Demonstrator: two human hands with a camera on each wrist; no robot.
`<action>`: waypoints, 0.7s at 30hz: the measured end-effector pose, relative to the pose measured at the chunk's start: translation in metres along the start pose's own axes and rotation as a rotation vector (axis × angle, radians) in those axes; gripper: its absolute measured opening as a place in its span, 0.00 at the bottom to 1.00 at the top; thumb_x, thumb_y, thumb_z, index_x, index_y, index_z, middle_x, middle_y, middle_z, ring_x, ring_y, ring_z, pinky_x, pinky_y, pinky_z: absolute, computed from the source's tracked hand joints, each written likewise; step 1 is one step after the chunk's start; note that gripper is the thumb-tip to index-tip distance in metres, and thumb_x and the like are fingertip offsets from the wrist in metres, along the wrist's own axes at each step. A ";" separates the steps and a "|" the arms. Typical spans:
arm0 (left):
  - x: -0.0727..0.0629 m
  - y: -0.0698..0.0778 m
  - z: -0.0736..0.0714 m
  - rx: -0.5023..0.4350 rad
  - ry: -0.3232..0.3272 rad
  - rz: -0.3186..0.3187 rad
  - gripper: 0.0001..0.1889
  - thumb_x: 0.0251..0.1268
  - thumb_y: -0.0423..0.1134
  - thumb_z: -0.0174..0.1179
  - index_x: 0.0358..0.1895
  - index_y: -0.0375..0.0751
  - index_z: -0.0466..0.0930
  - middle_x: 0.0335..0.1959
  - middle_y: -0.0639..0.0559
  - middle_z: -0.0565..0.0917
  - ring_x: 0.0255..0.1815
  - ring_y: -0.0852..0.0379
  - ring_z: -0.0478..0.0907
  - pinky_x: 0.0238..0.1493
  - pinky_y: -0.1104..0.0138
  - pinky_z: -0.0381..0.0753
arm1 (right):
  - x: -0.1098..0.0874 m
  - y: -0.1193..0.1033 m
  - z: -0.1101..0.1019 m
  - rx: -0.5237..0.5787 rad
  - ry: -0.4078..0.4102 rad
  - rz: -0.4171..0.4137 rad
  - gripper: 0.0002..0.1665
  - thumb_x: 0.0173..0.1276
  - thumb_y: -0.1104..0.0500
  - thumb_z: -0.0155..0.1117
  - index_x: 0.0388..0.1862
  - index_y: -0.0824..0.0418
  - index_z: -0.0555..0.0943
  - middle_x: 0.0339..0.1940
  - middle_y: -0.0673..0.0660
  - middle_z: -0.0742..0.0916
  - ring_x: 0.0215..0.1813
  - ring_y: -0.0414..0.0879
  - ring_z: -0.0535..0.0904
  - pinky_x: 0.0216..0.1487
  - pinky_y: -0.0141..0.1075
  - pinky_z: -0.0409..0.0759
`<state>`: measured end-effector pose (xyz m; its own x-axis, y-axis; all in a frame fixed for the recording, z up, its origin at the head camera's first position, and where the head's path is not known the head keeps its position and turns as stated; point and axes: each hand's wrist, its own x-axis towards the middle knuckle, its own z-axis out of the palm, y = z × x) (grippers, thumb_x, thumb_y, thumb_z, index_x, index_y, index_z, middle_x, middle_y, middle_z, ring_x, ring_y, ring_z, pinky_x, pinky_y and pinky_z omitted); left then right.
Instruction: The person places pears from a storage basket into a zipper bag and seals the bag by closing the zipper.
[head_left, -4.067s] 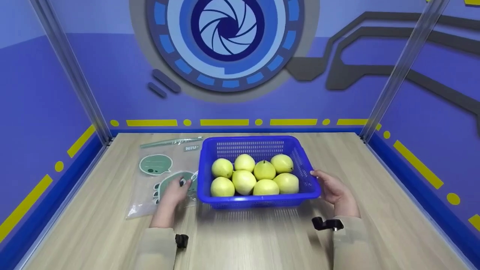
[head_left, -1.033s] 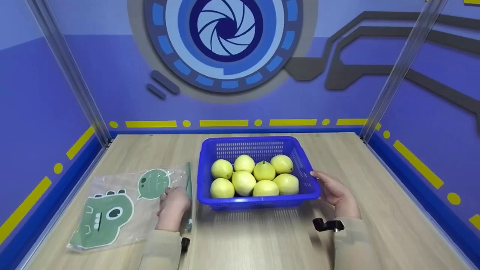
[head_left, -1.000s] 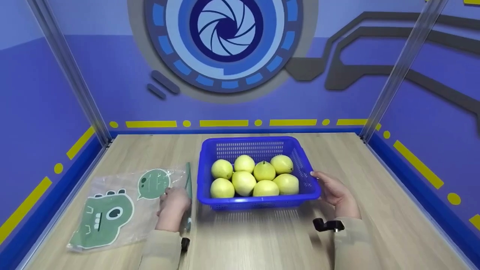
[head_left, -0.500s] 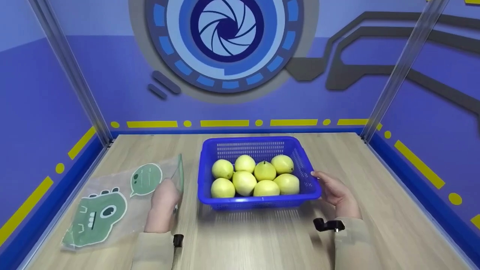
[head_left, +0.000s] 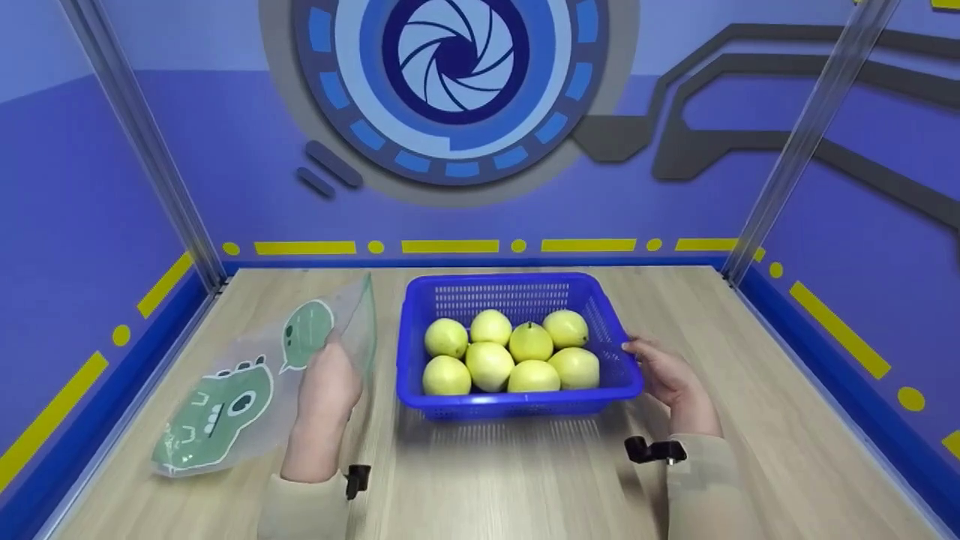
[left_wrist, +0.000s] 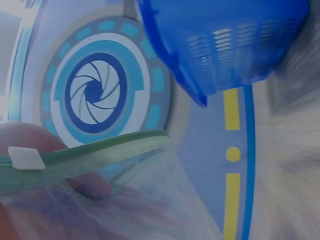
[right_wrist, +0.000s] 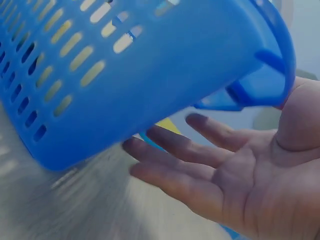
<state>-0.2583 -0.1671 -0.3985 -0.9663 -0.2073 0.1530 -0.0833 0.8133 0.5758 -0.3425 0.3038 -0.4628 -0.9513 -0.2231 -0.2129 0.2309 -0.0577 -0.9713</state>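
clamping its fingers on a dinosaur-print zipper bag (head_left: 251, 397), the left hand (head_left: 330, 379) holds it tilted over the wooden table (head_left: 480, 480), just left of a blue plastic basket (head_left: 517, 401). the right hand (head_left: 670, 376) rests its thumb on the basket's rim, fingers straight and apart. eight pears (head_left: 490, 366) lie inside; behind stands a blue mural wall (head_left: 225, 172).

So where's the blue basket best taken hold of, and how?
Probably by the rim of the blue basket at its short ends, from left and right with fingers beneath: the rim juts past the wall where the right hand touches it, and fruit fills the middle.
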 end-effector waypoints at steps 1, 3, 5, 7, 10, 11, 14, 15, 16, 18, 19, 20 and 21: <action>-0.001 0.002 -0.001 -0.005 0.000 -0.001 0.29 0.66 0.20 0.45 0.72 0.16 0.59 0.52 0.15 0.79 0.55 0.23 0.80 0.55 0.40 0.81 | 0.000 -0.003 0.004 -0.030 0.064 -0.009 0.29 0.82 0.57 0.49 0.77 0.62 0.59 0.58 0.56 0.80 0.57 0.46 0.82 0.60 0.42 0.82; -0.004 0.006 -0.003 -0.013 0.006 0.005 0.28 0.68 0.21 0.43 0.72 0.17 0.59 0.51 0.16 0.80 0.54 0.23 0.81 0.54 0.40 0.81 | -0.001 -0.011 0.014 -0.088 0.200 -0.041 0.35 0.82 0.57 0.49 0.82 0.64 0.56 0.67 0.62 0.77 0.68 0.52 0.77 0.70 0.48 0.75; -0.006 0.010 -0.004 -0.030 0.017 0.016 0.28 0.69 0.23 0.42 0.72 0.17 0.59 0.49 0.17 0.81 0.52 0.24 0.81 0.53 0.39 0.81 | -0.003 -0.020 0.027 -0.133 0.341 -0.104 0.34 0.82 0.58 0.50 0.81 0.66 0.58 0.75 0.65 0.73 0.77 0.57 0.69 0.78 0.53 0.66; -0.010 0.014 -0.005 -0.043 0.033 0.025 0.27 0.70 0.24 0.41 0.72 0.18 0.60 0.47 0.18 0.82 0.50 0.25 0.83 0.52 0.39 0.81 | -0.006 -0.029 0.044 -0.181 0.442 -0.191 0.32 0.82 0.59 0.51 0.80 0.67 0.61 0.79 0.67 0.68 0.82 0.60 0.61 0.81 0.56 0.59; -0.014 0.021 -0.006 -0.060 0.055 0.036 0.27 0.72 0.25 0.40 0.73 0.18 0.60 0.47 0.19 0.82 0.49 0.26 0.84 0.51 0.40 0.82 | -0.010 -0.038 0.078 -0.249 0.505 -0.338 0.27 0.80 0.61 0.54 0.74 0.69 0.69 0.75 0.69 0.73 0.79 0.61 0.66 0.80 0.52 0.63; -0.016 0.023 -0.005 -0.065 0.060 0.039 0.27 0.73 0.25 0.40 0.73 0.19 0.60 0.48 0.19 0.82 0.49 0.27 0.84 0.51 0.40 0.82 | -0.011 -0.039 0.093 -0.270 0.499 -0.384 0.25 0.79 0.62 0.56 0.71 0.70 0.71 0.73 0.69 0.76 0.77 0.60 0.69 0.79 0.50 0.64; -0.021 0.030 -0.004 -0.072 0.066 0.051 0.26 0.75 0.27 0.39 0.73 0.20 0.61 0.49 0.20 0.83 0.49 0.28 0.85 0.52 0.41 0.83 | -0.014 -0.038 0.142 -0.330 0.379 -0.498 0.21 0.77 0.65 0.60 0.65 0.70 0.77 0.67 0.69 0.81 0.72 0.60 0.74 0.75 0.51 0.71; -0.022 0.032 -0.004 -0.073 0.068 0.058 0.26 0.75 0.27 0.39 0.73 0.20 0.61 0.50 0.20 0.83 0.50 0.28 0.84 0.52 0.41 0.82 | -0.015 -0.037 0.160 -0.356 0.312 -0.518 0.20 0.76 0.65 0.61 0.63 0.70 0.78 0.65 0.69 0.82 0.69 0.61 0.77 0.72 0.52 0.74; -0.024 0.034 -0.004 -0.074 0.073 0.063 0.26 0.76 0.27 0.39 0.73 0.21 0.61 0.50 0.20 0.82 0.50 0.28 0.84 0.53 0.41 0.82 | -0.016 -0.036 0.178 -0.369 0.227 -0.515 0.20 0.75 0.65 0.61 0.63 0.70 0.78 0.63 0.70 0.83 0.66 0.61 0.79 0.69 0.53 0.77; -0.028 0.037 -0.004 -0.070 0.100 0.090 0.25 0.75 0.27 0.40 0.72 0.21 0.63 0.49 0.20 0.83 0.49 0.27 0.84 0.51 0.41 0.83 | -0.014 -0.035 0.212 -0.372 0.036 -0.457 0.23 0.76 0.62 0.62 0.65 0.71 0.76 0.62 0.70 0.83 0.61 0.60 0.83 0.63 0.53 0.81; -0.030 0.039 -0.004 -0.066 0.107 0.097 0.25 0.75 0.27 0.41 0.72 0.21 0.63 0.50 0.21 0.83 0.50 0.27 0.84 0.52 0.41 0.83 | -0.012 -0.034 0.228 -0.354 -0.062 -0.408 0.25 0.77 0.60 0.61 0.67 0.72 0.73 0.62 0.71 0.83 0.58 0.60 0.85 0.61 0.53 0.82; -0.031 0.041 -0.005 -0.065 0.111 0.102 0.24 0.76 0.27 0.41 0.72 0.21 0.64 0.50 0.21 0.83 0.50 0.28 0.84 0.51 0.41 0.83 | -0.009 -0.033 0.243 -0.338 -0.137 -0.343 0.28 0.78 0.58 0.60 0.70 0.72 0.71 0.63 0.71 0.83 0.56 0.59 0.86 0.59 0.52 0.84; -0.033 0.044 -0.005 -0.065 0.115 0.108 0.24 0.75 0.27 0.42 0.71 0.22 0.64 0.49 0.22 0.84 0.49 0.29 0.85 0.51 0.42 0.83 | -0.006 -0.033 0.256 -0.320 -0.190 -0.273 0.30 0.78 0.56 0.60 0.72 0.71 0.68 0.63 0.71 0.83 0.54 0.58 0.88 0.57 0.51 0.85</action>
<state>-0.2288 -0.1276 -0.3744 -0.9341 -0.1843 0.3057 0.0394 0.7980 0.6013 -0.2922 0.0575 -0.4026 -0.9070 -0.4181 0.0500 -0.1266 0.1575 -0.9794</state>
